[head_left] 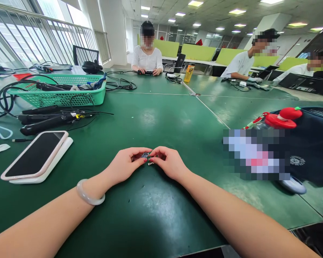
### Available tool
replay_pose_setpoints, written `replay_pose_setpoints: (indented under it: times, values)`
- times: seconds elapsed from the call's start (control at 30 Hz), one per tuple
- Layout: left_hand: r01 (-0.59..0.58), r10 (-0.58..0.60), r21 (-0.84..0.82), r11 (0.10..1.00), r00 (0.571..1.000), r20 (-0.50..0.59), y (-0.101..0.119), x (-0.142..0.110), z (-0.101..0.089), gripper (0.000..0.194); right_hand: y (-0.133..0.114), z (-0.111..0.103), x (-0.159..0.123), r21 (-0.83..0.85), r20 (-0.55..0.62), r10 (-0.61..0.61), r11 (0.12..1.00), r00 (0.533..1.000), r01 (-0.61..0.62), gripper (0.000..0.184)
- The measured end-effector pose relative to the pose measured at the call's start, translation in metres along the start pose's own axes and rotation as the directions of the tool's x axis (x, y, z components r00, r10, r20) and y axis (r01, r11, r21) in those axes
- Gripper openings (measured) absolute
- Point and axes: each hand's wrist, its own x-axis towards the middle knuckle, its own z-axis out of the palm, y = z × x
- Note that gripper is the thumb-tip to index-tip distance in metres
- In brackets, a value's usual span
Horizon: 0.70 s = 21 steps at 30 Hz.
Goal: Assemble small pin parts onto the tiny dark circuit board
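Above the middle of the green table (118,125), my two hands meet fingertip to fingertip. My left hand (127,163) pinches a small dark-blue circuit board (144,155) between thumb and fingers. A white bangle circles that wrist. My right hand (171,161) is closed in a pinch at the board's right side. Under its thumb a small silvery-white piece (150,163) sticks out; whether it belongs to the board I cannot tell. The fingers cover most of both pieces.
At left are a pink-edged phone (36,154), black cable-ended handles (48,120) and a green basket (59,95) of cables. A dark bag (312,143), a red-lidded bottle (281,120) and a grey mouse (293,184) lie right. Several people sit beyond, near a yellow bottle (188,73).
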Motion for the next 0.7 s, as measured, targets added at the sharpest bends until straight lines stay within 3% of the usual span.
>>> replay_pose_setpoints:
  times: [0.13,0.7]
  values:
    - [-0.017,0.015,0.052,0.998,0.999,0.033,0.0005,-0.0004,-0.0004,0.040,-0.0020,0.0009,-0.0020,-0.014,-0.007,0.008,1.000,1.000,-0.008,0.008]
    - [-0.179,0.191,0.322,0.930,0.982,-0.005,0.0018,-0.0012,-0.0026,0.032,-0.0073,0.0000,-0.0045,-0.014,0.001,0.047,0.999,0.999,-0.047,0.012]
